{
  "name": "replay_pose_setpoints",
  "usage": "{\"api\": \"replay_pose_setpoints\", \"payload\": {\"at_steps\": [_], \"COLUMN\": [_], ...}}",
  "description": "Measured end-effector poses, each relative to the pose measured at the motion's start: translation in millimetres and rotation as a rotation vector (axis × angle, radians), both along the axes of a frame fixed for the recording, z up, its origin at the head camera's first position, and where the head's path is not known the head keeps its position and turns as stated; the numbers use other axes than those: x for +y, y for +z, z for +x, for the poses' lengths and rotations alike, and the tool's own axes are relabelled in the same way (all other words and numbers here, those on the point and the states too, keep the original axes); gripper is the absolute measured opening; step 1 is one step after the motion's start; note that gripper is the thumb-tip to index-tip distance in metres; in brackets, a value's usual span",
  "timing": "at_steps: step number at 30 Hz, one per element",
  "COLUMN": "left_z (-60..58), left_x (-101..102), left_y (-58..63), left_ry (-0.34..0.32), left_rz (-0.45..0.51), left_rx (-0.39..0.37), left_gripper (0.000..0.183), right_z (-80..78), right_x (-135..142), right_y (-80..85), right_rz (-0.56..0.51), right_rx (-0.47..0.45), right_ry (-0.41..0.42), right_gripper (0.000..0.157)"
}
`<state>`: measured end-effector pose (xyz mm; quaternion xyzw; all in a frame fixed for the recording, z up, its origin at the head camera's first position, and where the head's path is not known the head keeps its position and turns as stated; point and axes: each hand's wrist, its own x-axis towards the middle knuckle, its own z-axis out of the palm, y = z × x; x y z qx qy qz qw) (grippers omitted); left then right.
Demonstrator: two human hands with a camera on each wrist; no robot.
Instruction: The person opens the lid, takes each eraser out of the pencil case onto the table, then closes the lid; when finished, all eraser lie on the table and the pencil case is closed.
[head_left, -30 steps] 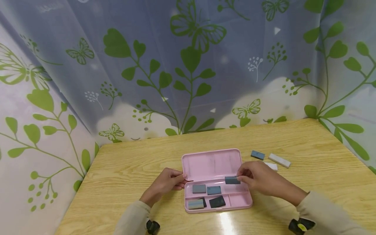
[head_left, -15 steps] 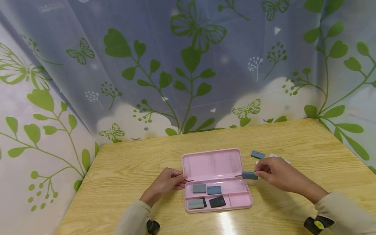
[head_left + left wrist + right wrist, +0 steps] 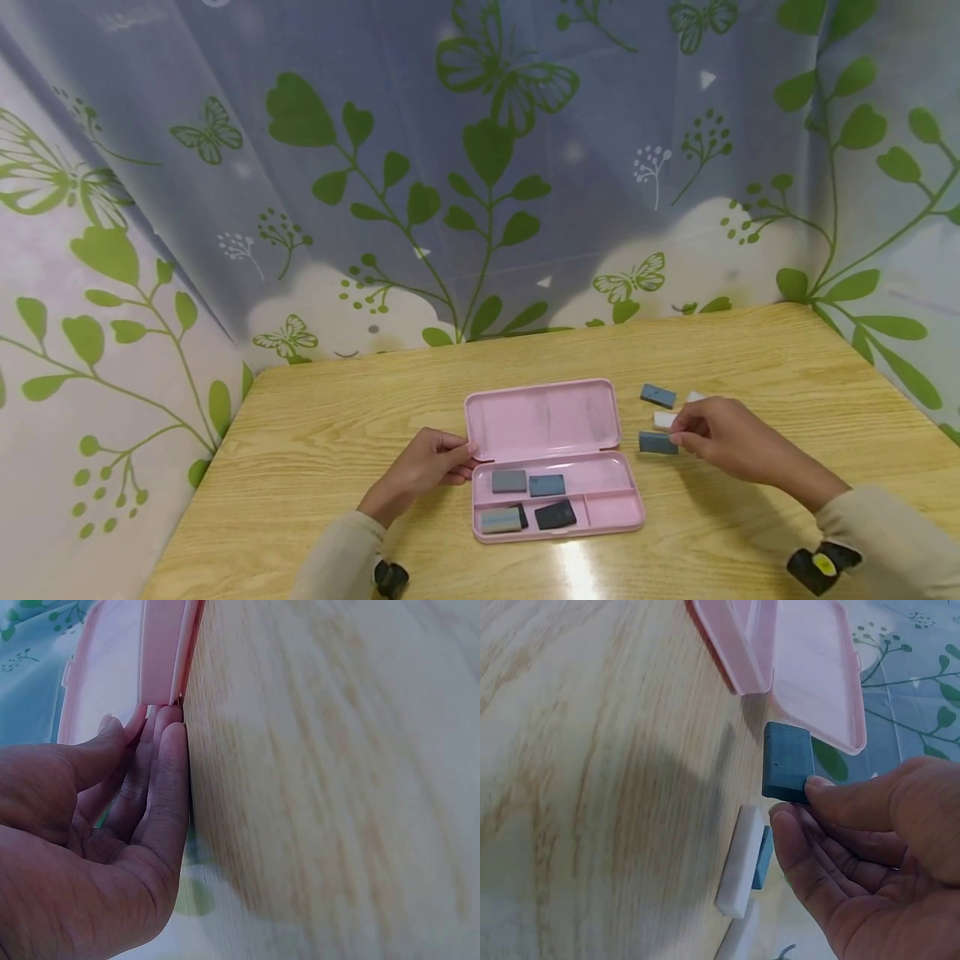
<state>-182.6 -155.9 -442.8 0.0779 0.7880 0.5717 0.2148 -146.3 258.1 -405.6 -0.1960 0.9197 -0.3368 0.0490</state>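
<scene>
In the head view, a pink pencil case (image 3: 612,511) lies open on the table with its lid (image 3: 540,421) folded back. My left hand (image 3: 423,458) grips the lid's left corner near the hinge; in the left wrist view the thumb presses on the lid's rim (image 3: 137,724). My right hand (image 3: 727,437) pinches one end of a blue-grey eraser (image 3: 787,765) between thumb and fingers, right of the case. Inside the case, a grey eraser (image 3: 508,482) and a blue one (image 3: 547,485) lie in the back compartment. A striped eraser (image 3: 500,521) and a black eraser (image 3: 555,515) lie in front.
Behind the right hand, another blue-grey eraser (image 3: 658,395) and a white eraser (image 3: 663,420) lie on the wooden table (image 3: 360,400). A second white one (image 3: 696,397) is partly hidden by that hand. A patterned curtain (image 3: 405,208) hangs at the table's back edge.
The right hand has carried the blue-grey eraser out of the case's back compartment, rightward onto the side with the loose erasers. The left hand and the case have stayed in place.
</scene>
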Motion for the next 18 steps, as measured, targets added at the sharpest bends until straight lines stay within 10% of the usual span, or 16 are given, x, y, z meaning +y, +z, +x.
{"api": "replay_pose_setpoints", "payload": {"at_steps": [18], "left_z": [0.1], "left_x": [1.3], "left_y": [1.0], "left_ry": [0.01], "left_rz": [0.003], "left_rx": [-0.008], "left_gripper": [0.028], "right_z": [-9.3], "right_x": [12.5], "right_y": [-20.8], "right_rz": [0.005], "right_rx": [-0.041], "right_ry": [-0.029], "right_gripper": [0.008]}}
